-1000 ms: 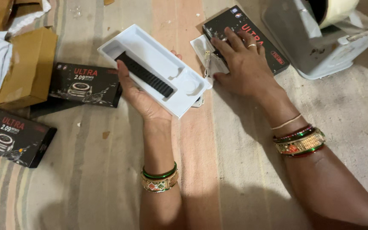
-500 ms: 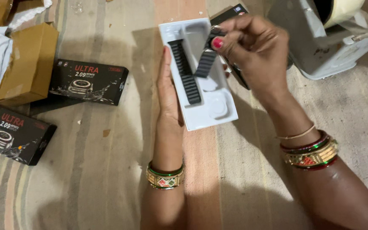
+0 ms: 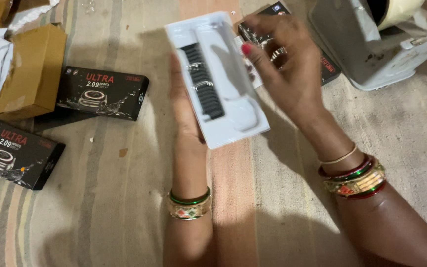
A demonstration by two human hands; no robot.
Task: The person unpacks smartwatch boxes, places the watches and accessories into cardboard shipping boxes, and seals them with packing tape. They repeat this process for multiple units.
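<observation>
Item: white moulded tray [image 3: 233, 106], held up off the striped mat [image 3: 100, 207] in your left hand [image 3: 186, 116], palm under its left edge with the fingers wrapped beneath and mostly hidden by the tray itself. Contents: one dark ribbed watch strap [image 3: 202, 81] seated in the left channel, its long axis running with the tray, from the far end towards you; the wider right-hand recess looks empty, though glare makes that hard to confirm. Your right hand [image 3: 285, 74] hovers just beside the tray's far right edge, fingers loosely curled and blurred — whether they pinch anything cannot be told, and nothing clearly shows between them. The strap lies to the left of those fingertips, so the right hand is the free one nearest it. Surroundings: a black printed carton [image 3: 329, 66] partly covered under the right hand; two more black cartons [image 3: 102, 94] and [image 3: 16, 153] well apart to the left; a brown cardboard box [image 3: 30, 71] beside crumpled white wrapping; a grey tape dispenser [image 3: 376, 44] at far right, cut off by the frame.
</observation>
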